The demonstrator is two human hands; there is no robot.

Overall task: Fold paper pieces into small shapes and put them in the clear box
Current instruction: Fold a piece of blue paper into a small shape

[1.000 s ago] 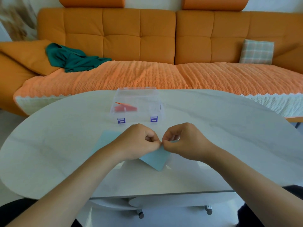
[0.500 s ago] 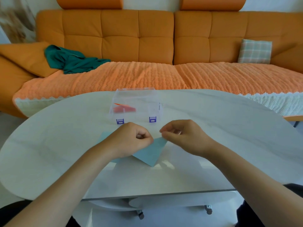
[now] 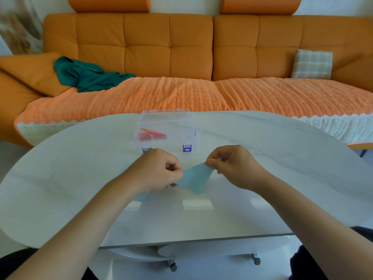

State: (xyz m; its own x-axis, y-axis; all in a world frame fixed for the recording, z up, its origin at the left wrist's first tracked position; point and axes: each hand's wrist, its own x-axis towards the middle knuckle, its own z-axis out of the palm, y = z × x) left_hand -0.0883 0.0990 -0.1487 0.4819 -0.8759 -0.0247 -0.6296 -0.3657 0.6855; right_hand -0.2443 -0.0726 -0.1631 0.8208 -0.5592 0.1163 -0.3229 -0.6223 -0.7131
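Looking down from the head view, both forearms reach over the straight near edge of the table point(image 3: 60, 178) and meet above its middle.

1. Grip. The left hand point(image 3: 159, 170) has its fingers curled and pinches the left part of the light blue paper point(image 3: 194, 178). The right hand point(image 3: 232, 166) pinches the paper's upper right corner between thumb and forefinger. The two hands are apart, and the paper spans the gap between them.
2. Task item. The paper hangs between the hands, its lower corner pointing toward the near edge. Further blue shows past the left hand and under its wrist. Whether the paper touches the tabletop cannot be told.
3. Room to move. Tabletop shows on both sides of the hands, out to the rounded left and right ends, and between the hands and the near edge.
4. In the way. The clear box point(image 3: 167, 128) stands just beyond the hands, near the far edge. The left hand's knuckles partly cover its left blue latch point(image 3: 146, 149); the right blue latch point(image 3: 187, 148) is in full view. A red folded piece point(image 3: 152, 136) lies in the box's left half.
5. Surroundings. Behind the far edge stands an orange sofa point(image 3: 189, 47), with a green cloth point(image 3: 86, 75) at its left and a plaid cushion point(image 3: 311, 63) at its right.
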